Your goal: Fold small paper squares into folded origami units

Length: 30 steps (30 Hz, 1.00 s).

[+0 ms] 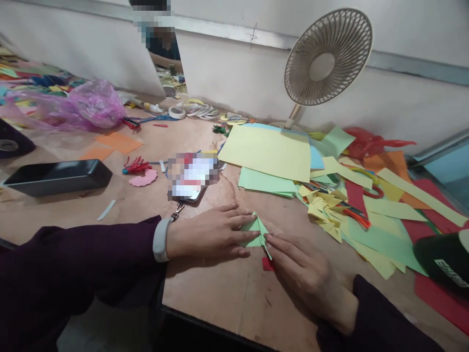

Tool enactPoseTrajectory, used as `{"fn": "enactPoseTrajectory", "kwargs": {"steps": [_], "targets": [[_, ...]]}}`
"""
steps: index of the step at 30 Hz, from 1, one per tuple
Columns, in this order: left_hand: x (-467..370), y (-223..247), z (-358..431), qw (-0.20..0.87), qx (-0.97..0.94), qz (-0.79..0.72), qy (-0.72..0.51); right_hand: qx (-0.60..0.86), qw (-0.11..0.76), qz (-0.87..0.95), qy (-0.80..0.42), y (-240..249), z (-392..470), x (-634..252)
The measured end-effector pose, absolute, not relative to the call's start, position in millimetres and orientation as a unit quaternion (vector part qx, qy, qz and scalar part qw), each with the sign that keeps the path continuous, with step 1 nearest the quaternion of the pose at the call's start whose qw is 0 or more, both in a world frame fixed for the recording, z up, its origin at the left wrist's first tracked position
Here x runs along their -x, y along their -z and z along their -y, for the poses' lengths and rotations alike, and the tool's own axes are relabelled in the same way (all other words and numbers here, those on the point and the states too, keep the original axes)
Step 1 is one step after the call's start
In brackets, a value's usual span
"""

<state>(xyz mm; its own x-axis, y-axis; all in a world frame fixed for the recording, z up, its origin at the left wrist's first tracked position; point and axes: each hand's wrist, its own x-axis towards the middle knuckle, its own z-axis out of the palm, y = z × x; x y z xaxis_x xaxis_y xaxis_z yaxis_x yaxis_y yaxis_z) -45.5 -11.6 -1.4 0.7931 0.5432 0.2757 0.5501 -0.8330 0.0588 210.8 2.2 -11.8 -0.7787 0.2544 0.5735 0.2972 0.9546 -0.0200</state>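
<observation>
A small light green paper (pixel 252 237) lies on the table with one part folded up into a pointed flap. My left hand (pixel 208 232) rests flat on its left side, fingers stretched out and pressing it down. From the right, my right hand (pixel 304 269) pinches the edge of the flap between thumb and fingertips. Part of the paper is hidden under the fingers. A little red scrap (pixel 267 264) shows just below the flap, beside my right fingertips.
Beyond my left hand lies a phone (pixel 192 178), partly blurred. Yellow sheets (pixel 269 149) sit under the fan (pixel 322 63). Paper strips, yellow folded pieces (pixel 324 210) and orange-handled scissors (pixel 357 217) spread at right, near a dark cup (pixel 443 264). A black tray (pixel 58 177) stands left.
</observation>
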Motion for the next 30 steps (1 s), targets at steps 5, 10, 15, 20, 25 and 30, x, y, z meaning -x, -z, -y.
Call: {"fn": "enactPoseTrajectory", "kwargs": {"steps": [5, 10, 15, 20, 25, 30], "targets": [[46.4, 2.0, 7.3, 0.027, 0.953, 0.271, 0.133, 0.147, 0.300, 0.942, 0.040, 12.6, -1.2, -209.5], [43.8, -1.4, 8.5, 0.006, 0.950, 0.279, 0.136, 0.158, 0.296, 0.942, 0.016, 15.5, 0.2, -210.6], [43.5, -3.7, 8.8, 0.008, 0.952, 0.280, 0.123, 0.143, 0.300, 0.943, 0.002, 16.5, -0.1, -210.5], [42.4, -6.0, 9.7, 0.001, 0.951, 0.289, 0.109, 0.143, 0.300, 0.943, 0.007, 15.4, -0.7, -207.7], [42.0, -4.8, 10.3, 0.001, 0.948, 0.287, 0.134, 0.146, 0.311, 0.939, 0.021, 10.5, -0.6, -204.9], [43.3, -1.8, 9.6, -0.003, 0.949, 0.283, 0.139, 0.156, 0.305, 0.939, 0.020, 9.7, -0.1, -205.8]]}}
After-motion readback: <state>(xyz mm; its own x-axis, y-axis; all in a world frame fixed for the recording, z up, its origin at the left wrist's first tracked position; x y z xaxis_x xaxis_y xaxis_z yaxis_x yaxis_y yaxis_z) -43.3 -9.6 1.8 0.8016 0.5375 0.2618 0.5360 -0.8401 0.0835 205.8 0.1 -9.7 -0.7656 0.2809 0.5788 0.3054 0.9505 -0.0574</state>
